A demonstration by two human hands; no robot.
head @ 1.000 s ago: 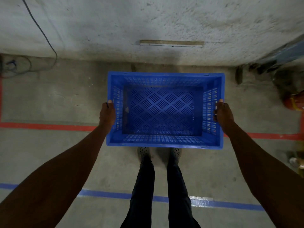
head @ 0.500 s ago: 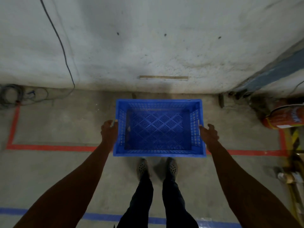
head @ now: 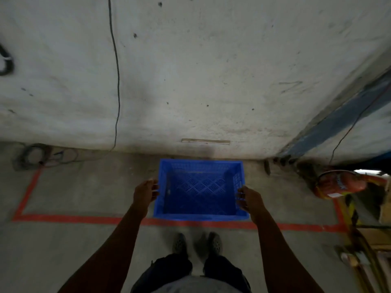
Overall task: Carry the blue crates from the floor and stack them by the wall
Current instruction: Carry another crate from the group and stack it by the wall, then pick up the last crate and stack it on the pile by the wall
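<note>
Concrete makes up both the floor and the wall, each grey, stained and pitted. Red tape marks a rectangle on the floor against the wall, its near line running left to right and its left line angling back toward the wall's foot. 1 blue crate sits inside that rectangle, its far rim near the wall, its near rim just above the near tape line; whether it rests on the floor or hangs just off it cannot be told. The left hand and right hand flank its 2 short sides, fingers spread loosely at the rims, not clearly gripping. A thin black cable runs down the wall to a coil on the floor at the rectangle's far left corner. A pale strip lies along the wall's foot. An orange cylinder lies by the rectangle's right edge. 2 shoes stand outside the near tape line.
</note>
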